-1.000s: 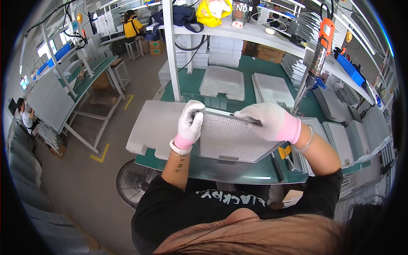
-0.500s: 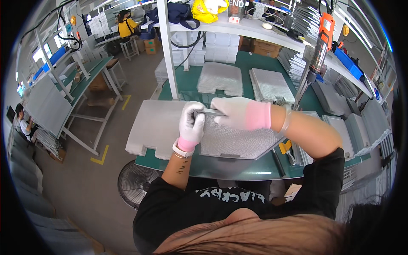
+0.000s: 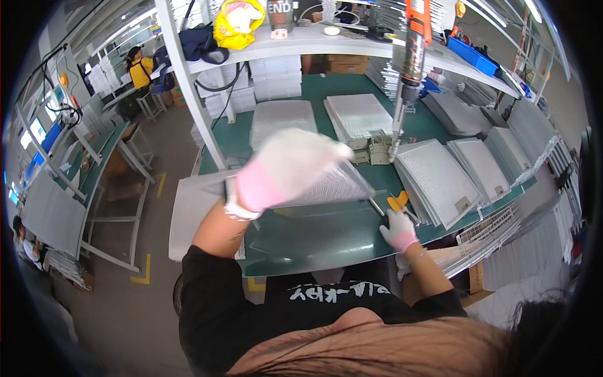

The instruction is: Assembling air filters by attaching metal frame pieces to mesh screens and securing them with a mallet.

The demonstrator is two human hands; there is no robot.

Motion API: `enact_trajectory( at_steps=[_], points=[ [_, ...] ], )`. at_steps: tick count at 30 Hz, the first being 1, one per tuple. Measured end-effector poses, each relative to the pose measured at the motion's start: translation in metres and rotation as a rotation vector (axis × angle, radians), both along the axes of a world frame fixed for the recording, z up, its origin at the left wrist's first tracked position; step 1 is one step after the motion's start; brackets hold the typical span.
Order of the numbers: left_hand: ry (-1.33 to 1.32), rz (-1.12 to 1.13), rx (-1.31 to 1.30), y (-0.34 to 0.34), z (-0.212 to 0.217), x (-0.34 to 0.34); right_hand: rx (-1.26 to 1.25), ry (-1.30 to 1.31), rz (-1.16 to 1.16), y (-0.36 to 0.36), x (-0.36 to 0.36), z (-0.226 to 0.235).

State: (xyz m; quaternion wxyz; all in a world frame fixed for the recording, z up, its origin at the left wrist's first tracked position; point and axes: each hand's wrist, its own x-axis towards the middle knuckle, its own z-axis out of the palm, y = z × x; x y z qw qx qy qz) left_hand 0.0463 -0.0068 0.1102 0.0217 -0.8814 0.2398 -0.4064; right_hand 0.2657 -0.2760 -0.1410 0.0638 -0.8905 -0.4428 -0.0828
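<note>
My left hand (image 3: 292, 164), in a white glove with a pink cuff, is blurred by motion. It grips a silvery textured metal panel (image 3: 336, 187), which is tilted above the table; the glove covers much of it and hides the fingertips. Lower right, my gloved right hand (image 3: 400, 232) closes round the dark handle of a slim tool (image 3: 376, 206) at the table's edge. The tool's kind cannot be made out. Just beyond that hand lies a yellow object (image 3: 397, 201). A pale panel (image 3: 188, 210) lies at the table's left end, partly behind my left arm.
Stacks of panels stand on the green table (image 3: 308, 242), including one at the back (image 3: 358, 116) and one at the right (image 3: 436, 179). Small metal blocks (image 3: 375, 149) sit near a hanging orange power screwdriver (image 3: 416, 38). A white shelf (image 3: 301, 47) spans the back.
My right hand has left the panel and moved down right to the tool. My left hand has risen with the panel, which has tilted up. The view has swung right.
</note>
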Motion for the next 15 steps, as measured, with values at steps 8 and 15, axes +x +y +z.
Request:
enact_trajectory(
  at_steps=[8,15],
  points=[
    [0.387,0.148,0.278,-0.055,-0.06,0.077,0.411,0.419,0.105,-0.027,0.026,-0.03],
    [0.021,0.331,-0.131,-0.062,-0.096,0.089,0.461,0.321,0.396,-0.09,0.001,0.165]
  ],
)
